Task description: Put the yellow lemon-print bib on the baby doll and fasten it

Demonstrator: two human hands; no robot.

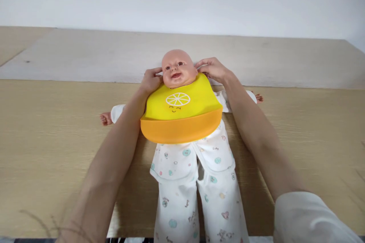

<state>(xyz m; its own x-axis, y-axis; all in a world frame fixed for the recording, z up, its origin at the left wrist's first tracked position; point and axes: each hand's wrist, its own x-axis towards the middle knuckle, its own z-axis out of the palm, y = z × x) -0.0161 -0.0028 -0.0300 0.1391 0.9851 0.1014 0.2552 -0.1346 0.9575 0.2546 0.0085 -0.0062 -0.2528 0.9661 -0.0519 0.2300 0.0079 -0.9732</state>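
A bald baby doll [178,62] lies on its back, arms spread, in a white printed outfit [218,159]. Over its chest spreads a yellow bib [159,100] with a white citrus slice, a smiling face and an orange catch pocket [182,129] along the bottom. At the left of the doll's neck, my left hand [152,80] is closed on the bib's neck band, its fingertips partly hidden behind the head. Opposite it, my right hand [214,69] pinches the other side of the band just below the doll's ear. The band behind the neck is hidden.
The doll rests on a light wood-grain table [57,136]. A paler grey board [114,53] runs behind its head, with a white wall [182,0] beyond. The doll's small hands [106,119] stick out to either side of my forearms.
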